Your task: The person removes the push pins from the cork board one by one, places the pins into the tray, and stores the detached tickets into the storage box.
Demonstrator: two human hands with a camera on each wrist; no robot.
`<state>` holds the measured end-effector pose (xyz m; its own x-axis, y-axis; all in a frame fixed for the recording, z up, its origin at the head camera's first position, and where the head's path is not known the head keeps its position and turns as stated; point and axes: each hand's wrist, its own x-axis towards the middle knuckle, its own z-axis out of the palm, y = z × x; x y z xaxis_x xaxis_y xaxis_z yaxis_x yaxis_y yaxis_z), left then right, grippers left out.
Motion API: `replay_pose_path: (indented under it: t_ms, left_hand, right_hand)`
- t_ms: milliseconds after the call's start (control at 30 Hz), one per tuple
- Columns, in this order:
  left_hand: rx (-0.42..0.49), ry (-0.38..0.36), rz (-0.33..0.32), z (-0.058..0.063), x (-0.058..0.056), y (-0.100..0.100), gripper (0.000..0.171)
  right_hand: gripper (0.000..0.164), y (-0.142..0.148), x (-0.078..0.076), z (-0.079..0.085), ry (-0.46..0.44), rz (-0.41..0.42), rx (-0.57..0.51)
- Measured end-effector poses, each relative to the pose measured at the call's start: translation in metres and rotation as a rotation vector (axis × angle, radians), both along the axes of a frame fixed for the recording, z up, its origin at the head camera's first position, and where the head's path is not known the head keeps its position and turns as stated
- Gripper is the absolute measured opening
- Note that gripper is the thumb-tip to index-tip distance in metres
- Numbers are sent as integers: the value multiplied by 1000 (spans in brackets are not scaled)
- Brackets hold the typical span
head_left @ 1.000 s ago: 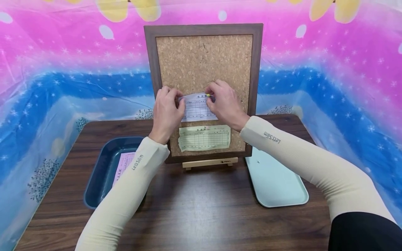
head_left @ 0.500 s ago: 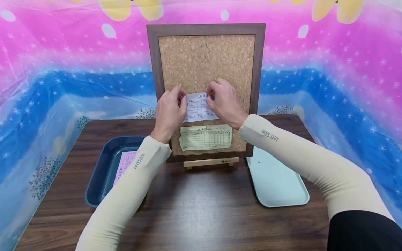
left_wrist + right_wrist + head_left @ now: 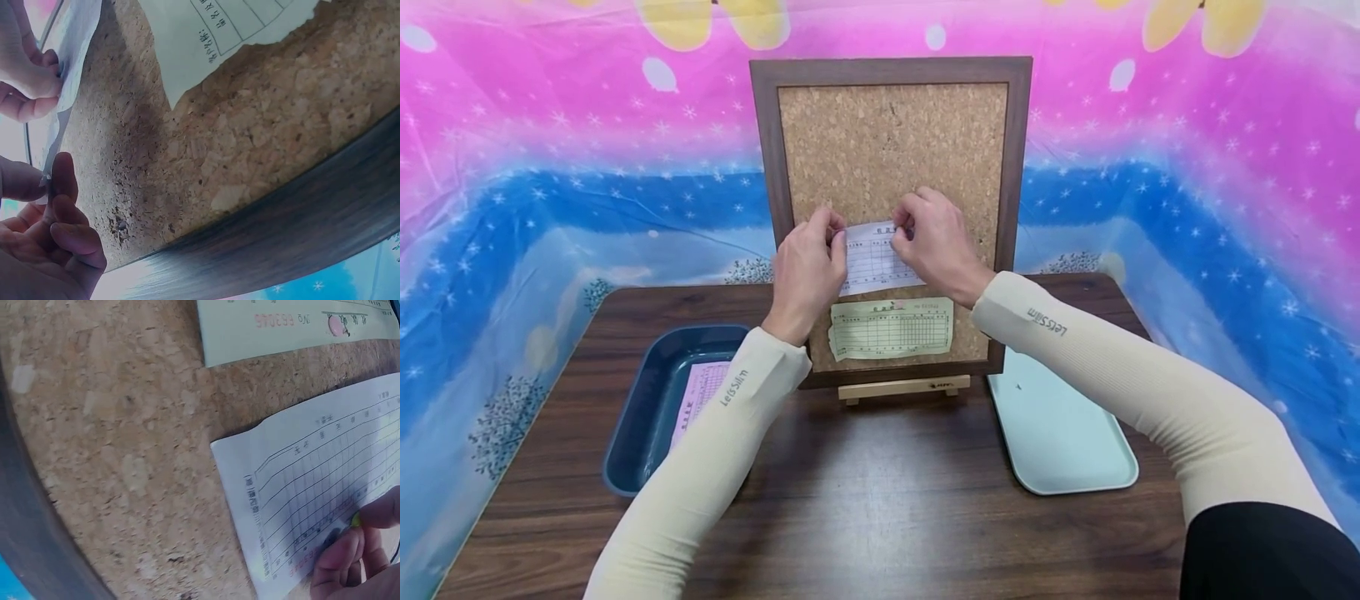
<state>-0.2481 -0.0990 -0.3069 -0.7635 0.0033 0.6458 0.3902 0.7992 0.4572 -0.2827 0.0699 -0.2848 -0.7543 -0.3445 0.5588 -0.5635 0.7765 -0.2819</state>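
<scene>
White receipt form (image 3: pixel 871 262), finely ruled, red-numbered, wavy-edged, between the hands before a corkboard (image 3: pixel 891 150), left hand (image 3: pixel 807 271) pinching its left edge, right hand (image 3: pixel 938 246) pinching a yellow pushpin (image 3: pixel 356 520) near its top, green form (image 3: pixel 887 335) below both.

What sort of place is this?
Probably a staged tabletop workspace: a snowflake-print cloth hangs behind and beside the wood-look table, and a framed corkboard stands on a small wooden stand.
</scene>
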Motion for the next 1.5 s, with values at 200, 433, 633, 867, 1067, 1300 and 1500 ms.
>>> replay_pose_path:
  t_ms: [200, 433, 633, 867, 1067, 1300, 1500]
  left_hand:
    - [2, 12, -1, -2, 1, 0, 11]
    - [22, 1, -9, -1, 4, -4, 11]
    - [37, 7, -15, -2, 6, -8, 9]
    - [61, -9, -20, -5, 11, -13, 7]
    - [87, -19, -17, -5, 17, -20, 8]
    - [106, -36, -17, -5, 24, -31, 10]
    - [98, -34, 1, -8, 33, -43, 12]
  right_hand:
    - [6, 7, 0, -3, 30, 87, -39]
    - [8, 15, 2, -4, 75, 188, -72]
    - [7, 19, 5, -4, 93, 195, -74]
    - [5, 27, 7, -4, 77, 189, -51]
    - [5, 38, 8, -8, 94, 206, -59]
    - [6, 49, 10, -13, 123, 216, -70]
    - [5, 59, 12, -11, 131, 226, -68]
